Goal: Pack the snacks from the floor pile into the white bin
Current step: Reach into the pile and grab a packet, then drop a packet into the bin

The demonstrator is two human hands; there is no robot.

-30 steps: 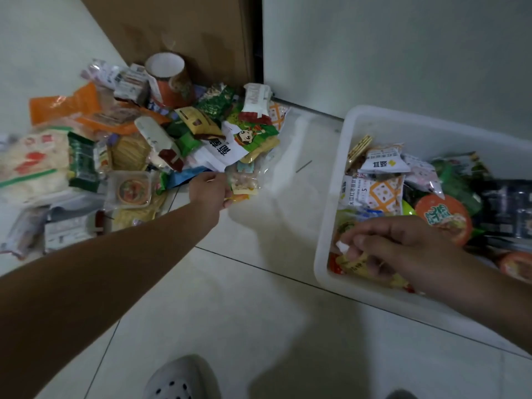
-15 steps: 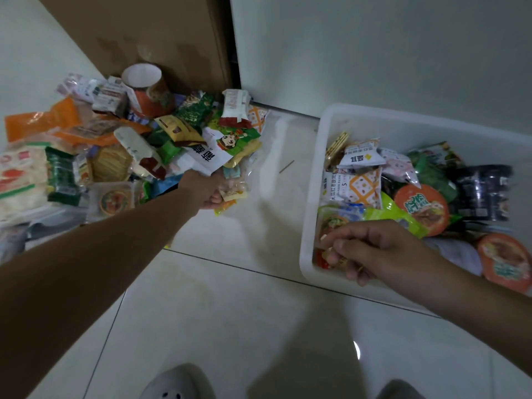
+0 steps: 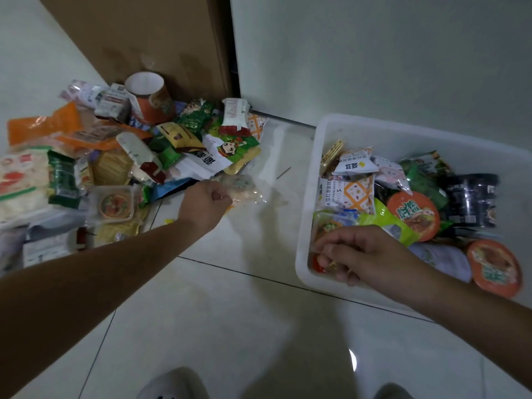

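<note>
A pile of snack packets [image 3: 121,156] lies on the floor at the left. My left hand [image 3: 205,203] grips a clear packet of pale snacks [image 3: 244,190] at the pile's right edge. The white bin [image 3: 308,203] stands at the right and holds several packets and orange-lidded bowls. My right hand [image 3: 362,254] hovers over the bin's near left corner with curled fingers. A small red and yellow packet [image 3: 319,266] shows just under its fingertips; whether the fingers hold it is unclear.
A brown cardboard sheet [image 3: 161,38] leans against the wall behind the pile, beside a dark door gap. A white wall runs behind the bin. Pale floor tiles [image 3: 230,312] spread between pile and bin. My grey shoes [image 3: 172,384] show at the bottom edge.
My left hand has closed round the clear packet and drawn it slightly out of the pile. My right hand has stayed over the bin's corner, its yellow packet now mostly out of sight.
</note>
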